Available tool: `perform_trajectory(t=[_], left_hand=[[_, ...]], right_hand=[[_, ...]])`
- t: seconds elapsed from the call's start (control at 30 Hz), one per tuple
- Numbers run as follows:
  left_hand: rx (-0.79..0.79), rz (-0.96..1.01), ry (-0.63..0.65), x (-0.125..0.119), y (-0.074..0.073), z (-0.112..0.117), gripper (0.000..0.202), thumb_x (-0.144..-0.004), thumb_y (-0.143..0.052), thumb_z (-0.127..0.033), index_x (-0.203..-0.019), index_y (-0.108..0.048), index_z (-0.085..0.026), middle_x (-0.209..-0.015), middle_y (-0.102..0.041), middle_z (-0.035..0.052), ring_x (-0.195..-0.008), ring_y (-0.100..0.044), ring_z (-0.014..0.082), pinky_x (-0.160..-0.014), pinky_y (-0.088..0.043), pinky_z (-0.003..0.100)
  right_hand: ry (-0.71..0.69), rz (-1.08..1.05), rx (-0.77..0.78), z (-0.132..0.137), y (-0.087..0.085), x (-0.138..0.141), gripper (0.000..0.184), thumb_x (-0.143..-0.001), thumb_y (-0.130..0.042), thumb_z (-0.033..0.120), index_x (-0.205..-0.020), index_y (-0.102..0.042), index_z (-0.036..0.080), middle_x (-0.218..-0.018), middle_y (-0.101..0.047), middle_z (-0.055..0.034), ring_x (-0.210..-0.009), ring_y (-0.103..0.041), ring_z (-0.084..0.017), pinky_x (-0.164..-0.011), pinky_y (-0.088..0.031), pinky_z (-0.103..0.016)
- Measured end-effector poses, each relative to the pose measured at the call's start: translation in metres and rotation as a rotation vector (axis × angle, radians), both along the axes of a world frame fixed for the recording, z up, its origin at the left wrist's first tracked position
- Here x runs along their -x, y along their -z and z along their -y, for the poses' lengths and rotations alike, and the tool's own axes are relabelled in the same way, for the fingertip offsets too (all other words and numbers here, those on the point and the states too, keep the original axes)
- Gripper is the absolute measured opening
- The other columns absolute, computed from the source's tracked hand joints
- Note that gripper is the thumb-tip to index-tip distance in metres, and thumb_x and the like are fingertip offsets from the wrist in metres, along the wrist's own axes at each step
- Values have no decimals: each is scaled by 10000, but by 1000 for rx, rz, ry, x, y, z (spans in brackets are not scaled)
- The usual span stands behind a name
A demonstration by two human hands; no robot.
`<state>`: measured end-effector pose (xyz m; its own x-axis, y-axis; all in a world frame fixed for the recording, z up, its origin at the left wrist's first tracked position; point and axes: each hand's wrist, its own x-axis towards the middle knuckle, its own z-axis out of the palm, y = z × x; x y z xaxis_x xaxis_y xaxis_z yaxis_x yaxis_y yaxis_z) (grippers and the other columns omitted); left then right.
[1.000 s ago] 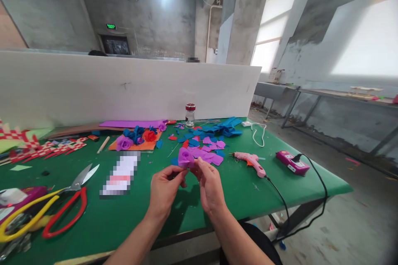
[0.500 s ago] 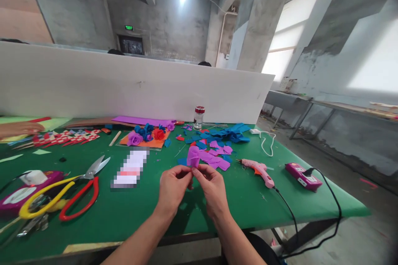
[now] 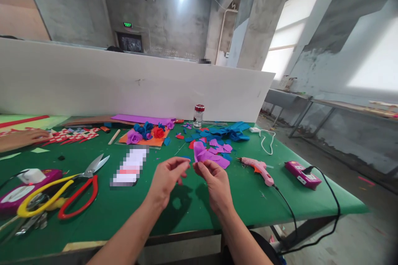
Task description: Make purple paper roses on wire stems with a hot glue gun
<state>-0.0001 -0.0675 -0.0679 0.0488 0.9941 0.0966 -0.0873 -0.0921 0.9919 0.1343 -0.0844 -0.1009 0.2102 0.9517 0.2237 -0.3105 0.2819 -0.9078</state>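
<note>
My right hand (image 3: 216, 183) pinches the base of a rolled purple foam flower (image 3: 199, 151) and holds it up above the green table (image 3: 130, 211). My left hand (image 3: 166, 176) hovers just left of it, fingers curled and slightly apart, touching nothing I can see. Behind the flower lies a heap of purple foam petals (image 3: 217, 157) and blue foam scraps (image 3: 231, 131). A pink glue gun (image 3: 258, 169) lies to the right of my hands.
Large yellow and red scissors (image 3: 62, 190) lie at the left. Finished foam flowers sit on an orange sheet (image 3: 146, 134). A small jar (image 3: 198, 116) stands by the white divider (image 3: 124, 83). A pink power strip (image 3: 303, 174) is at right. Another person's hand (image 3: 21, 138) rests at far left.
My left hand has let go of the purple flower and drawn slightly left. The right hand alone keeps it, a little higher. The view shifted slightly.
</note>
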Motion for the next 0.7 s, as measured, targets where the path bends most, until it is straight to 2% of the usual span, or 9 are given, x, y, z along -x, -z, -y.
perform_trajectory(t=[0.1,0.23,0.3,0.4,0.53,0.7], left_hand=[[-96,113,-124,22,-10,-9,348,-668,-723,-442,-803,-732,-121,-816,-695,94,-615,-563,133,-501,-434,212],[-125,70,20,41,-23,-5,384,-768,-638,-463,-926,-736,-128,-921,-691,120,-748,-594,176,-583,-459,243],[-93,26,110,45,-27,0,357,-779,-629,-431,-941,-736,-132,-872,-685,105,-754,-594,183,-584,-447,250],[-46,-22,179,46,-29,4,272,-755,-641,-358,-886,-737,-139,-745,-665,64,-658,-572,160,-562,-420,252],[-40,-53,172,48,-28,3,185,-717,-645,-304,-746,-713,-135,-642,-618,37,-552,-508,127,-522,-381,239],[-72,-57,150,48,-30,3,183,-701,-652,-313,-630,-678,-146,-593,-593,23,-529,-470,118,-514,-369,239]], right_hand=[[-120,89,-29,6,-5,1,221,-748,-720,391,-787,-691,176,-670,-675,-18,-657,-619,-167,-670,-495,-295],[-166,252,-75,13,-6,5,171,-773,-695,345,-723,-680,182,-624,-643,1,-589,-568,-138,-600,-445,-257],[-187,309,-81,14,-4,6,159,-788,-677,331,-722,-681,186,-613,-634,5,-583,-558,-135,-589,-429,-251],[-199,368,-79,14,-3,8,147,-794,-666,320,-728,-683,190,-584,-613,13,-559,-540,-132,-569,-415,-248],[-197,354,-60,14,-3,10,144,-773,-688,333,-729,-686,196,-568,-611,19,-540,-543,-133,-561,-426,-249],[-209,279,-40,15,-3,11,164,-745,-717,345,-755,-669,189,-554,-605,27,-519,-534,-123,-542,-427,-242]])
